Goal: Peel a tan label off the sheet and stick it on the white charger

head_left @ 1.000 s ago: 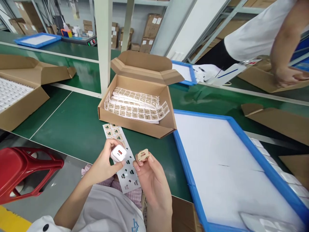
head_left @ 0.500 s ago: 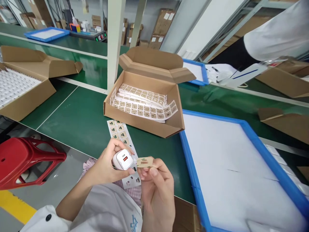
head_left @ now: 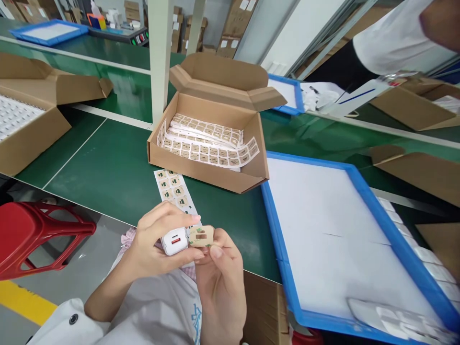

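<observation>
The left hand grips a small white plastic charger over the table's edge; the right hand pinches a tan cut-out sticker beside its port face. Applying it seems underway; next needs careful alignment.

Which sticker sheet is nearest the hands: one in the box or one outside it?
The loose sticker sheet lying flat on the green table, partly peeled, just beyond the left hand. The others are stacked inside the open cardboard box farther back.
</observation>
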